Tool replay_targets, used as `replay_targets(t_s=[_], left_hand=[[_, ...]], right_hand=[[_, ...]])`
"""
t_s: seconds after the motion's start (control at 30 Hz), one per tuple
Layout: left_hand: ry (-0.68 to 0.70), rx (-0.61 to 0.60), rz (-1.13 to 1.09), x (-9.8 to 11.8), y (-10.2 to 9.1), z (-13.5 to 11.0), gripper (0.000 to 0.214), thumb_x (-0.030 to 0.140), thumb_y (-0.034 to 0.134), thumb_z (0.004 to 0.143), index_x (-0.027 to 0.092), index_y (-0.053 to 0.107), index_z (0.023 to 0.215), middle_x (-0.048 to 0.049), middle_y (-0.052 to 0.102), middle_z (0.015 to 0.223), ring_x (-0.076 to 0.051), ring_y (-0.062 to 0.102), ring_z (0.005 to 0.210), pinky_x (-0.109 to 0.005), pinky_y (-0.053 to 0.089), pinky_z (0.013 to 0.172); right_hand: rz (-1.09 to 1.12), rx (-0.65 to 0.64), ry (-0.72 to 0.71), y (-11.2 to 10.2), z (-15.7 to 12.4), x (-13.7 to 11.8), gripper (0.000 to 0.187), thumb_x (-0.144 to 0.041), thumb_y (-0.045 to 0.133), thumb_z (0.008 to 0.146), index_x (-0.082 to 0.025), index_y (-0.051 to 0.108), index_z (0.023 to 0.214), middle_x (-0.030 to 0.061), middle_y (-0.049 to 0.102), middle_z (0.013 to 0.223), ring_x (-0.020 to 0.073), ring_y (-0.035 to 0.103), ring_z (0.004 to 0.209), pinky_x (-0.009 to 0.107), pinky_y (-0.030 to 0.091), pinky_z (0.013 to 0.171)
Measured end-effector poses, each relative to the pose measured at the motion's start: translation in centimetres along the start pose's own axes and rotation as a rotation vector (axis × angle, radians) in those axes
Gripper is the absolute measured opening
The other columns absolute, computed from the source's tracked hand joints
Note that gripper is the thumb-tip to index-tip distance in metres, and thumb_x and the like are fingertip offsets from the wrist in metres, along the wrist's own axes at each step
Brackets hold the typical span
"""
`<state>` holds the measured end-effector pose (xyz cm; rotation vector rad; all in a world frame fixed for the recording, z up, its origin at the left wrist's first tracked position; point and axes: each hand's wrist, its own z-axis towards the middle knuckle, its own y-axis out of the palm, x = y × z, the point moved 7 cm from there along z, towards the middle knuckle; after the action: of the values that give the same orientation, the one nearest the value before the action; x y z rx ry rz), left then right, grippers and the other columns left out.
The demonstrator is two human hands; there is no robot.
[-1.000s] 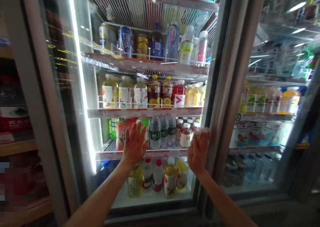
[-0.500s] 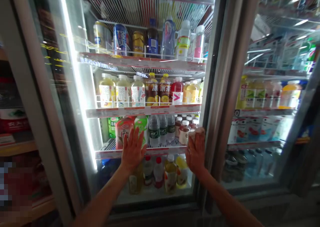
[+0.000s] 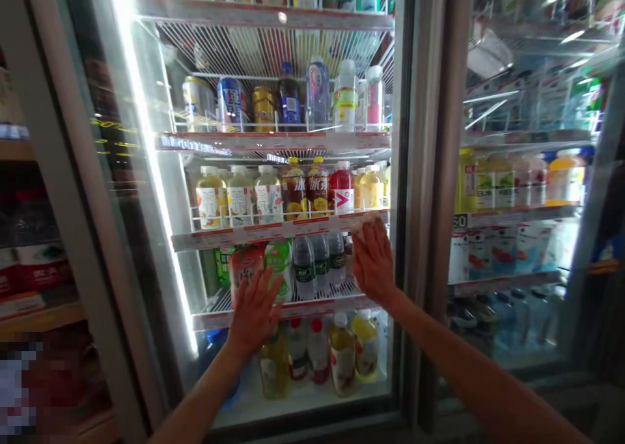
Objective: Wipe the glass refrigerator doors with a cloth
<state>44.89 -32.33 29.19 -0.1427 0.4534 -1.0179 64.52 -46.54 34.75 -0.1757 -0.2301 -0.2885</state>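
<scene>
My left hand (image 3: 254,310) lies with fingers outstretched against the glass door (image 3: 312,405) of a drinks fridge, in front of a red carton and a green one. Under my right hand (image 3: 375,262) is a pale cloth (image 3: 366,221), pressed to the same glass; only its upper edge shows above my fingertips. Behind the glass near that hand are clear water bottles (image 3: 303,268) with dark green labels and a price-strip shelf edge (image 3: 293,227). My palm and fingers cover most of the cloth.
A metal door frame (image 3: 430,190) stands right of my right hand, with a second fridge of bottles (image 3: 493,183) beyond it. A bright light strip (image 3: 146,164) runs down the left inside. At far left is a wooden shelf (image 3: 43,317) with packaged goods.
My right hand has moved up and slightly left across the glass with the cloth. My left hand stays spread, slightly lower in view. The view has tilted upward, showing more of the top shelves.
</scene>
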Motion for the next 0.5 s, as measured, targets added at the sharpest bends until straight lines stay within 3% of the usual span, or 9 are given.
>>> replay_targets(t_s=[0.17, 0.23, 0.3, 0.43, 0.5], left_hand=[[-0.039, 0.097, 0.051, -2.0, -1.8, 3.5, 0.068, 0.026, 0.049, 0.085, 0.026, 0.016, 0.144, -0.008, 0.021, 0.151, -0.023, 0.015, 0.14, -0.045, 0.014, 0.114], [-0.081, 0.148, 0.076, -3.0, -2.3, 5.6, 0.065, 0.027, 0.048, 0.086, 0.025, 0.018, 0.144, -0.009, 0.019, 0.151, -0.024, 0.013, 0.14, -0.046, 0.013, 0.114], [-0.1, 0.178, 0.087, -3.7, -2.5, 7.6, 0.063, 0.029, 0.047, 0.087, 0.024, 0.02, 0.143, -0.0093, 0.019, 0.151, -0.023, 0.012, 0.14, -0.046, 0.012, 0.114], [-0.102, 0.191, 0.114, -4.0, -1.9, 9.7, 0.062, 0.032, 0.046, 0.088, 0.024, 0.02, 0.143, -0.0092, 0.02, 0.151, -0.022, 0.009, 0.141, -0.046, 0.008, 0.114], [-0.098, 0.192, 0.129, -3.9, -1.4, 9.8, 0.062, 0.032, 0.045, 0.088, 0.024, 0.019, 0.143, -0.0088, 0.02, 0.151, -0.022, 0.009, 0.141, -0.045, 0.008, 0.114]], right_hand=[[0.099, -0.272, -0.431, 1.9, -5.2, -5.8, 0.058, -0.016, 0.042, 0.082, -0.02, 0.035, 0.139, 0.0001, 0.033, 0.147, 0.0215, 0.013, 0.141, 0.043, 0.018, 0.116], [0.109, -0.298, -0.509, 1.9, -5.6, -6.1, 0.057, -0.014, 0.042, 0.081, -0.021, 0.038, 0.138, -0.0021, 0.037, 0.145, 0.0183, 0.013, 0.141, 0.04, 0.017, 0.116], [0.076, -0.249, -0.419, 1.7, -2.9, -4.5, 0.059, -0.016, 0.043, 0.083, -0.023, 0.032, 0.141, -0.0008, 0.032, 0.147, 0.0199, 0.014, 0.14, 0.044, 0.019, 0.115], [-0.001, -0.029, -0.107, 1.0, 4.1, -1.1, 0.067, -0.019, 0.045, 0.086, -0.027, 0.015, 0.146, 0.002, 0.013, 0.153, 0.0252, 0.015, 0.14, 0.05, 0.022, 0.113], [0.014, -0.025, -0.133, 1.4, 4.6, -2.0, 0.068, -0.019, 0.046, 0.086, -0.025, 0.015, 0.146, 0.0027, 0.013, 0.153, 0.0258, 0.014, 0.14, 0.05, 0.021, 0.113]])
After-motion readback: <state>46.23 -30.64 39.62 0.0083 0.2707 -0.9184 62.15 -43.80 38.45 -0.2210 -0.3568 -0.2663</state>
